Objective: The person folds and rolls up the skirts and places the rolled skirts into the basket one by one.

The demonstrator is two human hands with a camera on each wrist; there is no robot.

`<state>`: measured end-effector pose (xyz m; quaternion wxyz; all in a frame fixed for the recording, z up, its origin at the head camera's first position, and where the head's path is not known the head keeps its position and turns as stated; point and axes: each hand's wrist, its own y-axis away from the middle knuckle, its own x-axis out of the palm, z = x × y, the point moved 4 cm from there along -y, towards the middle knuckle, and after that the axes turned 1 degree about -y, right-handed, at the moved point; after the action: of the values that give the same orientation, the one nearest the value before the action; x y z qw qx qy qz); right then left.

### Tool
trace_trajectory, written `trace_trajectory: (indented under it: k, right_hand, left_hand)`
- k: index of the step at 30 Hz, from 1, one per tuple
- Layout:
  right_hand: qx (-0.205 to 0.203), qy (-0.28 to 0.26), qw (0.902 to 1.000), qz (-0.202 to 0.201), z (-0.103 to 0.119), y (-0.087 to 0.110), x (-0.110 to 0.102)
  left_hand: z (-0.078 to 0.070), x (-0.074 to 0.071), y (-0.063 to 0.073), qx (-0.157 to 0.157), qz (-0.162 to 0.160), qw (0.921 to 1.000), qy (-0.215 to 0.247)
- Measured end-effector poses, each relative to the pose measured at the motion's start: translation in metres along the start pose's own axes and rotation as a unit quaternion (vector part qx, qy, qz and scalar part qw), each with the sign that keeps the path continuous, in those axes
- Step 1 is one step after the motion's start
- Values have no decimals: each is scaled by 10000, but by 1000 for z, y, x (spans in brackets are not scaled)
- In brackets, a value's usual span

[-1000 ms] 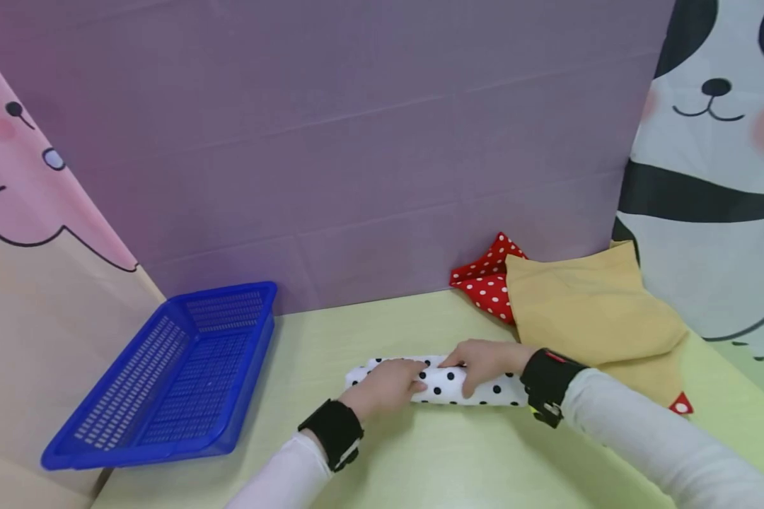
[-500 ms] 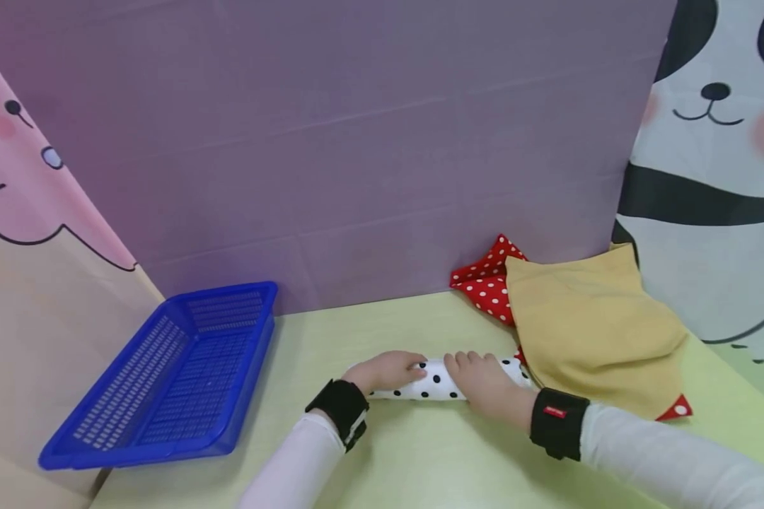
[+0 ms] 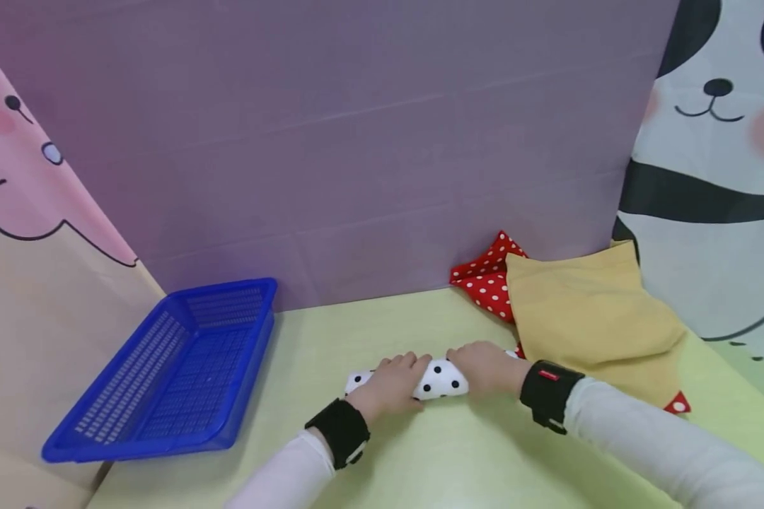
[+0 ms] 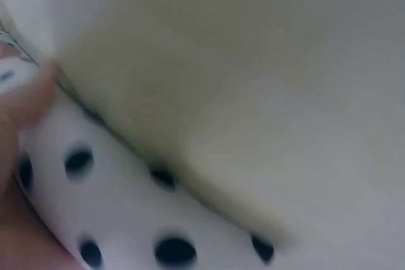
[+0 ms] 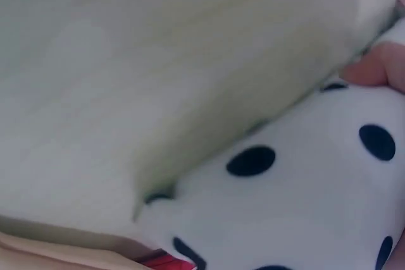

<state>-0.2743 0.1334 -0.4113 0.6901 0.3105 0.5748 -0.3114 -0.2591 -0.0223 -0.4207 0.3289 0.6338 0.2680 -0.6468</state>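
A white cloth with black polka dots [image 3: 442, 379] lies folded into a long, narrow roll on the table, running left to right in the head view. My left hand [image 3: 391, 385] grips its left half, fingers curled over the top. Close by, my right hand [image 3: 484, 369] grips the right half, hiding much of it. Dotted fabric [image 4: 126, 200] fills the lower left of the left wrist view, with a blurred digit at its edge. The right wrist view has the thumb [image 5: 380, 67] against the fabric's edge.
A blue plastic basket [image 3: 223, 438] stands on the left. At the right lies a tan cloth [image 3: 592, 304], with a red white-dotted cloth [image 3: 490, 291] showing from under it, close to the roll's right end. A purple curtain [image 3: 356, 155] hangs behind the pale table [image 3: 356, 322].
My right hand moved to the roll's near side, then back over its top. My left hand slid left, then right, uncovering the roll's left end. Basket and other cloths stayed put.
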Motion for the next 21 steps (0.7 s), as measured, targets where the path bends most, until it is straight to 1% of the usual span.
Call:
trace_trajectory:
  k: [1, 2, 5, 8, 12, 14, 16, 19, 21]
  right_hand:
    - [51, -111, 9999, 118, -2, -1, -1]
    - [100, -203, 9995, 239, -3, -2, -1]
    - [243, -528, 9962, 656, -6, -7, -1]
    - [456, -849, 9901, 1025, -9, -9, -2]
    - [740, -1265, 9797, 1371, -11, -9, -5]
    - [839, -1440, 9752, 1457, -11, -8, -6]
    - [900, -1571, 9722, 1485, -11, -7, -7]
    - [914, -1593, 9730, 1396, -10, -5, -7]
    - [877, -1507, 9765, 1264, -8, -4, -7]
  left_hand:
    - [-3, 0, 0, -46, -53, 9997, -245]
    - [-6, 0, 0, -89, -108, 9991, -392]
    - [-11, 2, 0, -177, -155, 9974, -676]
    - [-13, 3, -2, -230, -185, 9972, -682]
    - [-13, 2, -8, -264, -308, 9978, -528]
    - [-11, 0, -11, -246, -388, 9982, -393]
    - [-11, -3, -15, -206, -391, 9983, -381]
    - [-9, -8, -21, -134, -294, 9988, -376]
    - [-8, -11, -25, -97, -208, 9989, -412]
